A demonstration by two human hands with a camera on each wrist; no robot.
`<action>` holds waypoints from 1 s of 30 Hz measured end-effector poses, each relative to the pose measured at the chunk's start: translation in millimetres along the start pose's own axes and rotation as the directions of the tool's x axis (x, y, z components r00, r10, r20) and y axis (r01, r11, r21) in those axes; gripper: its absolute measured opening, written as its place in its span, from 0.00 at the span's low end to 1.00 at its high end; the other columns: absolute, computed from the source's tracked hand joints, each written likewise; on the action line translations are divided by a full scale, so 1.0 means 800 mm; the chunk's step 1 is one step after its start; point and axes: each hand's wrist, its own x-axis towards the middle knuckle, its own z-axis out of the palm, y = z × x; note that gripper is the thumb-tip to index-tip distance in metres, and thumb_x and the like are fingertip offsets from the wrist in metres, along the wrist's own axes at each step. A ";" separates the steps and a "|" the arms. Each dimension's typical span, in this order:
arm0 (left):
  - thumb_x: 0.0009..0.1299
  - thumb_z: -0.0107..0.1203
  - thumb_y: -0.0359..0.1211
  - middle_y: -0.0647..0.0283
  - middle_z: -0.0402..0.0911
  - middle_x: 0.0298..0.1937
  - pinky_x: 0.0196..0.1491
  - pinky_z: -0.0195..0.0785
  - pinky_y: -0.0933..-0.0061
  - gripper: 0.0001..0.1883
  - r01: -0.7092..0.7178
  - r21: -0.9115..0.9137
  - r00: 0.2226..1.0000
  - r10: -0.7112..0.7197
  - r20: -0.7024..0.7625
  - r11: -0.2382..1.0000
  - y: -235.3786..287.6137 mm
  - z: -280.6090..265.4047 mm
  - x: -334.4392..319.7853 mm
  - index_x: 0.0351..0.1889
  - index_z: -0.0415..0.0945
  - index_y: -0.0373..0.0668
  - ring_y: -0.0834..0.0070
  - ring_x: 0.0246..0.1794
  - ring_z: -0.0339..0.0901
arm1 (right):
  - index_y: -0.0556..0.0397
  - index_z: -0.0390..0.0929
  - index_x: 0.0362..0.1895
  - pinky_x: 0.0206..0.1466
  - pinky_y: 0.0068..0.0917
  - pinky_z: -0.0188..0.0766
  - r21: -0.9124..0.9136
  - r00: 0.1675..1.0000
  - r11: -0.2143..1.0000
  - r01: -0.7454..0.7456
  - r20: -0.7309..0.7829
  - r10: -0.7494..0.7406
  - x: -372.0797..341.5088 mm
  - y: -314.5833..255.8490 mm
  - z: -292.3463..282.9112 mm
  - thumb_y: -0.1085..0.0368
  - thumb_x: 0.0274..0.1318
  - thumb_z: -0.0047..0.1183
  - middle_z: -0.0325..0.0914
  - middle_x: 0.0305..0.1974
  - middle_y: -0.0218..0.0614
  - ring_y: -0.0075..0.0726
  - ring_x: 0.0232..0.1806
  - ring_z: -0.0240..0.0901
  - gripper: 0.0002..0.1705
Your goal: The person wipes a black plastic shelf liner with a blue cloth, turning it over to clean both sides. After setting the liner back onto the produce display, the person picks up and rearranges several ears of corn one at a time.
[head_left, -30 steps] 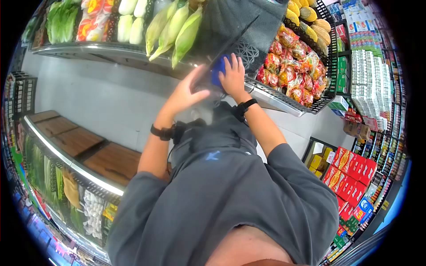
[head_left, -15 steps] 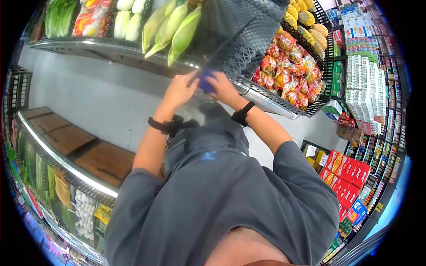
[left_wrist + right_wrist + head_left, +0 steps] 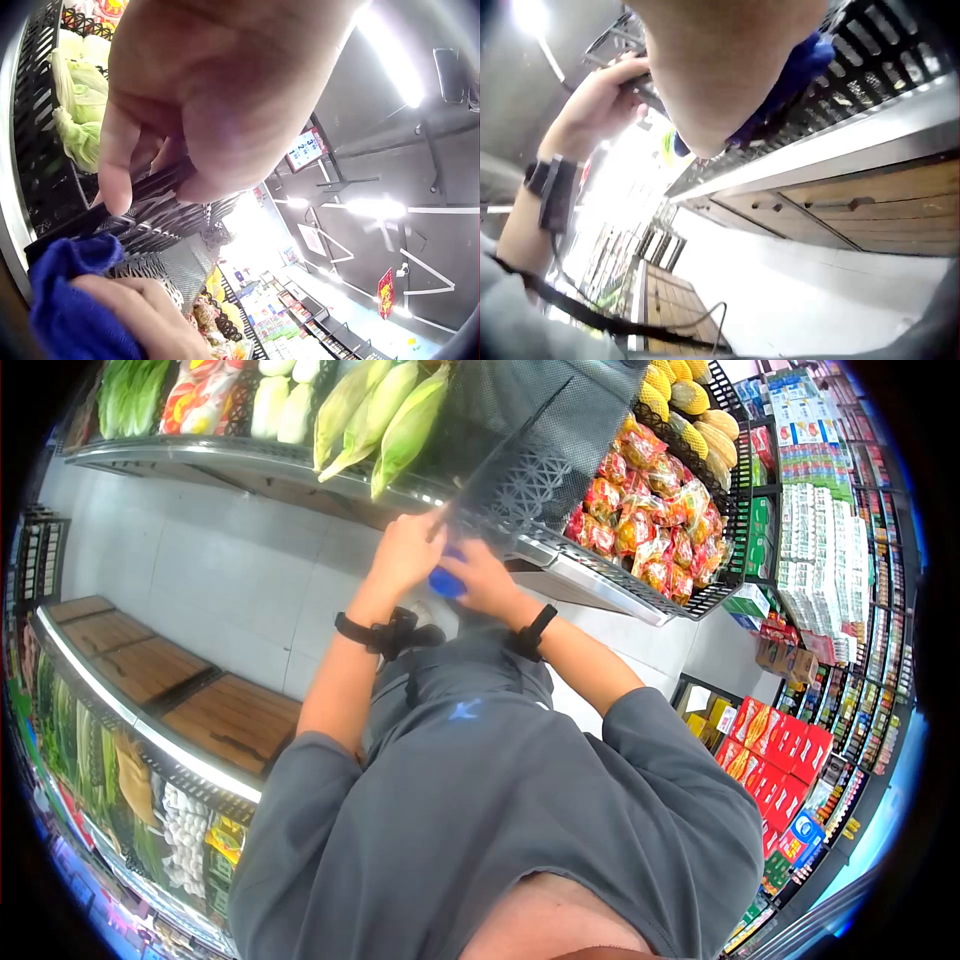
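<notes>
Both hands (image 3: 405, 555) curl around a black edge (image 3: 71, 231) and blue cloth (image 3: 79, 304).

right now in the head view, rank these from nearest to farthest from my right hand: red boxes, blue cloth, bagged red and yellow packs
Going out from the right hand:
1. Blue cloth, in its grip.
2. Bagged red and yellow packs, in the black basket ahead and to the right.
3. Red boxes, stacked far off to the right.
</notes>
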 end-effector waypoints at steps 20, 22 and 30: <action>0.69 0.55 0.33 0.43 0.78 0.28 0.37 0.70 0.53 0.10 -0.076 0.000 0.997 0.076 -0.001 0.997 -0.011 -0.003 0.002 0.44 0.80 0.39 0.40 0.33 0.75 | 0.50 0.77 0.50 0.53 0.44 0.73 -0.019 1.000 1.000 -0.019 -0.023 0.018 -0.002 -0.005 0.003 0.69 0.38 0.67 0.70 0.46 0.45 0.55 0.51 0.69 0.28; 0.69 0.55 0.33 0.43 0.79 0.28 0.37 0.70 0.53 0.10 -0.089 -0.007 0.996 0.089 0.019 0.996 -0.015 -0.006 0.001 0.42 0.79 0.38 0.40 0.33 0.76 | 0.49 0.77 0.50 0.53 0.44 0.73 -0.082 0.996 0.995 -0.058 -0.073 0.052 0.005 0.015 -0.016 0.71 0.38 0.66 0.70 0.46 0.45 0.55 0.50 0.70 0.27; 0.69 0.55 0.34 0.42 0.79 0.29 0.38 0.70 0.53 0.10 -0.078 0.074 0.997 0.077 0.017 0.994 0.006 -0.008 0.002 0.40 0.79 0.36 0.40 0.34 0.76 | 0.51 0.78 0.49 0.50 0.45 0.74 -0.007 0.930 0.952 -0.307 -0.214 0.299 0.028 0.028 -0.013 0.67 0.38 0.69 0.72 0.44 0.46 0.56 0.47 0.72 0.27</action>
